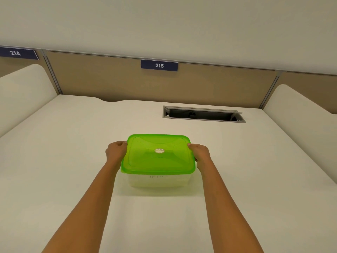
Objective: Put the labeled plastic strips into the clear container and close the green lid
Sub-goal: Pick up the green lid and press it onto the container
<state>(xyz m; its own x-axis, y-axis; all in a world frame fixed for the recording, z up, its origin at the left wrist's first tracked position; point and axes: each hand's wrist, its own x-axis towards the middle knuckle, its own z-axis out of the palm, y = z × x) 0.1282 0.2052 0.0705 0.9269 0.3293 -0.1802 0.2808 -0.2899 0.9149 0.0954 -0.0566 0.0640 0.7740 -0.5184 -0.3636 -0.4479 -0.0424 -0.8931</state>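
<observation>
A clear plastic container (156, 181) stands in the middle of the white desk (73, 161). A translucent green lid (158, 155) with a small round sticker lies flat on top of it. My left hand (115, 151) grips the lid's left edge, fingers curled round the rim. On the opposite side, my right hand (200, 153) grips the right edge the same way. Faint dark lettering shows through the lid and the front wall; no strips can be made out clearly.
A rectangular cable hatch (203, 115) stands open in the desk at the back right. A tan partition (109, 77) carries a blue sign reading 215 (159, 65). White side dividers (23, 88) rise on both sides.
</observation>
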